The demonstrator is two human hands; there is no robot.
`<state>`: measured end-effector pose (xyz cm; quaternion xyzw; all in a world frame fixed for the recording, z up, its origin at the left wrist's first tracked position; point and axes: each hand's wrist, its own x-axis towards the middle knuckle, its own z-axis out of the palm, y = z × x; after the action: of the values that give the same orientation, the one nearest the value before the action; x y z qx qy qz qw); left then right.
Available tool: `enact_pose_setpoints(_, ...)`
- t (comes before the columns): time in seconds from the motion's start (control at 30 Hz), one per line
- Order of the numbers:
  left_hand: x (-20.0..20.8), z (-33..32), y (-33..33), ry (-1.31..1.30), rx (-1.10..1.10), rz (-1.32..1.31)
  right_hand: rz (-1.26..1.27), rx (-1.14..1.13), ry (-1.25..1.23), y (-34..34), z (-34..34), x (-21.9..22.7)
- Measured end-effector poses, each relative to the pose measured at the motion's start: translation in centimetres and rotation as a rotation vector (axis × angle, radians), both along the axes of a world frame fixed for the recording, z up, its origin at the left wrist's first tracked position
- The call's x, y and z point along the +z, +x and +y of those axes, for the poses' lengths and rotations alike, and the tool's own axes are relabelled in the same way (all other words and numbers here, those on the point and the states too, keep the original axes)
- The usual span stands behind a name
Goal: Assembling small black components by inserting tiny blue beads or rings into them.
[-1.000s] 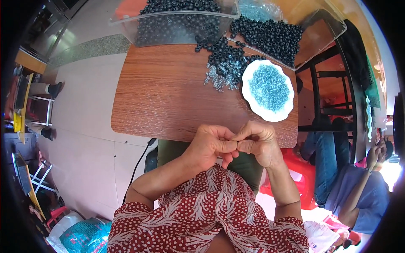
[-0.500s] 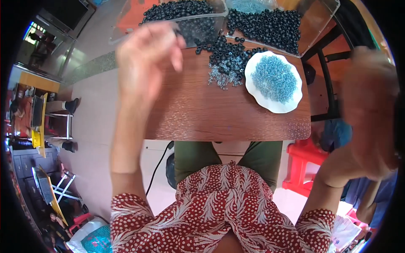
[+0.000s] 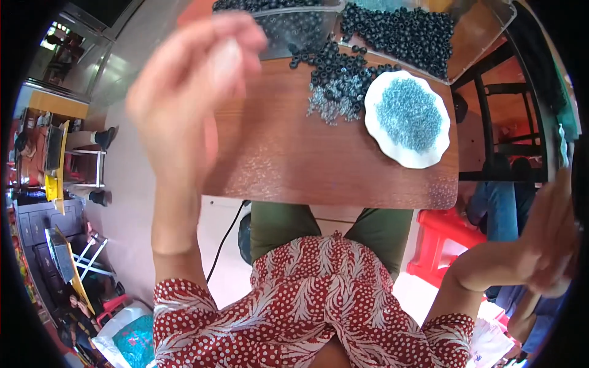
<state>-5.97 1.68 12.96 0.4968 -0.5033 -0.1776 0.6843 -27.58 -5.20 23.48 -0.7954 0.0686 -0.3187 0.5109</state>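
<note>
- Two kinds of bead are recorded at twelve o'clock on the tabletop (image 3: 294,159): a loose heap of black beads (image 3: 334,64), with clear beads (image 3: 331,105) spilled along its six-o'clock side.
- Pale blue-tinted beads (image 3: 408,116) are held in the scalloped white plate (image 3: 417,160), set between two and three o'clock, near the right-hand edge.
- Black beads are also contained in the left box (image 3: 300,10) at eleven o'clock and the right box (image 3: 475,43) at one.
- The left hand (image 3: 190,92) is seen raised at ten o'clock; the right hand (image 3: 546,236) is seen at four, beyond the edge. Both are blurred; whether anything is grasped by either cannot be told.
- With the hands so widely parted, level, unhurried movement is advised; the plate's rim should be cleared by the right hand, a spill being judged likely if it were knocked.
- The beads are judged prone to rolling; a light fingertip pinch, taken at the heap's edge, is recommended.
</note>
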Motion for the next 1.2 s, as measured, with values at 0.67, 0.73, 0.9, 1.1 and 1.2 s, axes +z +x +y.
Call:
enact_pose_setpoints(0.67, 2.0, 4.5, -9.7, -0.078, -0.570, 0.111, 0.788, -0.291, -0.320, 8.1, 4.7, -1.7)
enact_pose_setpoints(0.73, -2.1, 4.5, -5.5, -0.139, -0.623, 0.124, 0.893, -0.256, -0.383, 0.4, 6.0, -2.7)
enact_pose_setpoints(0.9, -3.2, 5.6, -7.1, 0.071, -0.276, 0.223, 1.017, -0.287, -0.484, -2.1, 6.6, -2.3)
enact_pose_setpoints(1.1, -7.6, 4.0, -6.0, 0.401, -0.164, 0.389, 1.209, -0.363, -0.604, -6.4, 8.7, -1.6)
enact_pose_setpoints(1.2, -9.4, 4.6, -5.2, 0.463, -0.059, 0.283, 1.318, -0.367, -0.653, -7.2, 9.7, -1.9)
